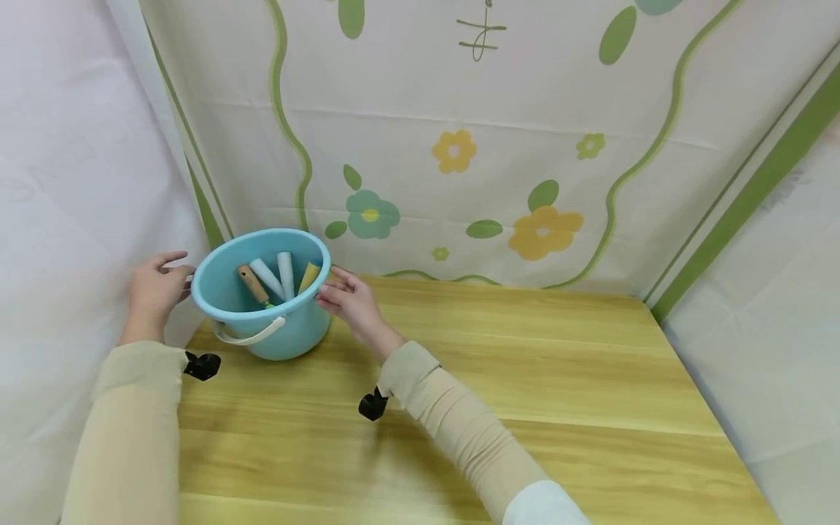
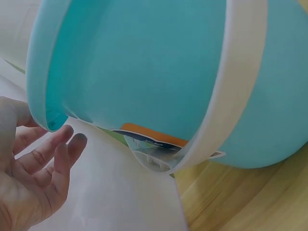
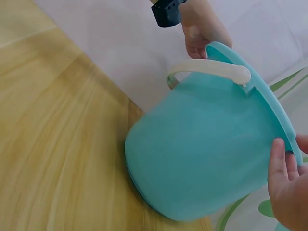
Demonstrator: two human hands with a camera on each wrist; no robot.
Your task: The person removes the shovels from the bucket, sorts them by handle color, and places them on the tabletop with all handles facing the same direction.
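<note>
You look down on a light wooden table (image 1: 525, 408) with yellowish grain, boxed in at the back by a white cloth backdrop (image 1: 525, 109) printed with green vines, yellow and teal flowers, and by plain white sheets (image 1: 72, 146) hanging on both sides.

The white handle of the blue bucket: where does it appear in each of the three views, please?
Head view: the white handle hangs down over the front of the blue bucket, left of centre.
Left wrist view: the handle crosses the bucket wall from top right down to the bottom centre.
Right wrist view: the handle arches near the top, under the rim.
Shared landmark: the wooden table.
</note>
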